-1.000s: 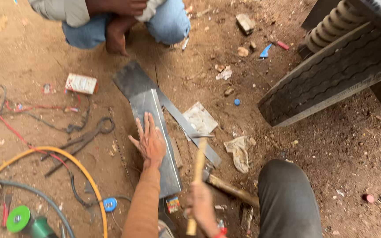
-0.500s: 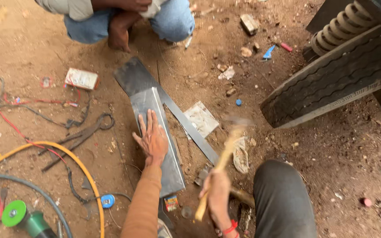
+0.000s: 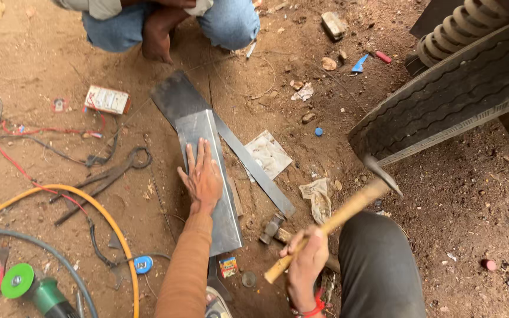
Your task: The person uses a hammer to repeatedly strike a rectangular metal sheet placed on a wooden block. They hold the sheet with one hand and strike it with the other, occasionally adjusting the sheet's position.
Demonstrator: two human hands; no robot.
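Observation:
My left hand (image 3: 202, 175) lies flat, fingers spread, on a long grey metal sheet (image 3: 228, 225) that rests on the dirt. A darker metal plate (image 3: 175, 94) sits under the sheet's far end, and a narrow metal strip (image 3: 258, 174) lies along its right side. My right hand (image 3: 305, 265) grips the wooden handle of a hammer (image 3: 349, 210), raised to the right of the sheet with its head up near a tyre. A second, small hammer (image 3: 271, 227) lies on the ground by the sheet's near end.
A person squats at the top, knees (image 3: 228, 23) toward the sheet. A large tyre (image 3: 443, 97) fills the upper right. Left lie big tongs (image 3: 110, 174), an orange hose (image 3: 98, 212), cables, a small box (image 3: 107, 99) and a green grinder (image 3: 33, 288). My knee (image 3: 378, 265) is lower right.
My right hand has swung the hammer up and to the right, away from the sheet. My left hand stays pressed flat on the sheet.

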